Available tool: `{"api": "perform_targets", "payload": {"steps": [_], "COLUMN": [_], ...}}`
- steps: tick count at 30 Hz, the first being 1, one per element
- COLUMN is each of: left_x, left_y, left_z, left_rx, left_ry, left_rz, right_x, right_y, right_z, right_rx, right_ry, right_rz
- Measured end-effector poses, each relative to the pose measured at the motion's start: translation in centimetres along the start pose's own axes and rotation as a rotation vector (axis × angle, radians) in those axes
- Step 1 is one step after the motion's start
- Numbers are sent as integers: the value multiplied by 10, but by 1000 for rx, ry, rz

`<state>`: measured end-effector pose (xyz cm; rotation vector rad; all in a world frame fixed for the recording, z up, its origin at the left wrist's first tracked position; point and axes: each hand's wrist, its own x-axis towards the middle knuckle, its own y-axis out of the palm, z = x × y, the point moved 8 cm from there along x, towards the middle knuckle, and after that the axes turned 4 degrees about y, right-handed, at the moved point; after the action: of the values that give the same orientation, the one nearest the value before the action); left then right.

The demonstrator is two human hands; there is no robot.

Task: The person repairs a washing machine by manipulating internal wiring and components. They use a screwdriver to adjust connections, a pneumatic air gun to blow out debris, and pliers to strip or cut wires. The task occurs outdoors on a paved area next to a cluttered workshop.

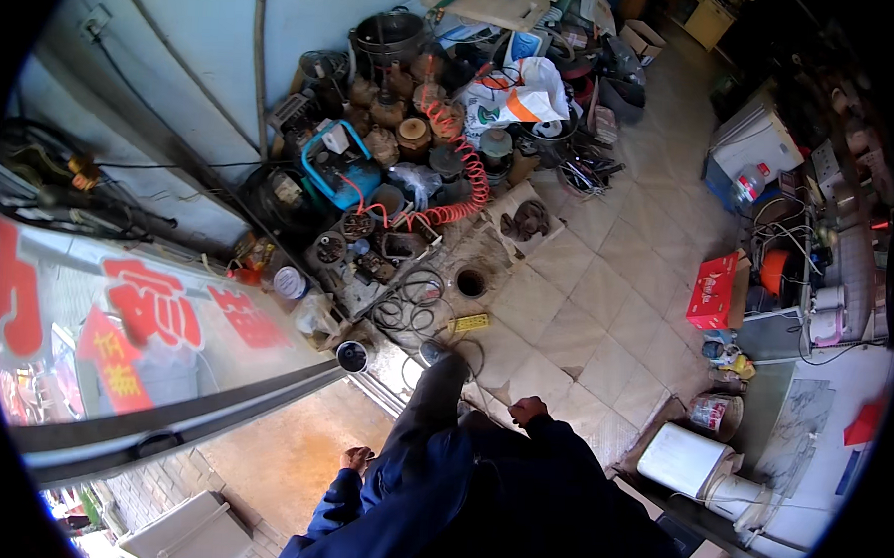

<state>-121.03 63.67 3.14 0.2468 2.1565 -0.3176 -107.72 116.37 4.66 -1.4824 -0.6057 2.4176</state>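
My left hand (356,460) hangs beside my left thigh, outside the sill, its fingers curled. Something small and dark shows at its fingertips, too small to name. My right hand (528,410) is held out in front of my right side, over the tiles. Its fingers are closed, and I cannot make out what is in them, if anything. My shoe (432,352) is by the doorway, among loops of grey hose (406,302). Near the foot are a yellow block with holes (468,323) and a small pail with dark contents (352,356).
A round floor hole (471,282) opens ahead of my foot. Beyond it lie a red coiled air hose (480,171), a blue-framed machine (338,165) and piled metal parts. At right are a red box (714,291) and a white cylinder (678,461). A glass door (155,336) stands left.
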Motion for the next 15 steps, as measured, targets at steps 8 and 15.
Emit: {"api": "perform_targets", "payload": {"steps": [8, 15], "left_x": [63, 104], "left_y": [61, 98], "left_z": [-137, -270], "left_rx": [-228, -392], "left_ry": [-72, 50], "left_rz": [-16, -167], "right_x": [107, 202], "right_y": [-127, -236], "right_z": [50, 213], "right_rx": [-630, -335], "right_ry": [-43, -91], "right_rz": [-90, -150]}}
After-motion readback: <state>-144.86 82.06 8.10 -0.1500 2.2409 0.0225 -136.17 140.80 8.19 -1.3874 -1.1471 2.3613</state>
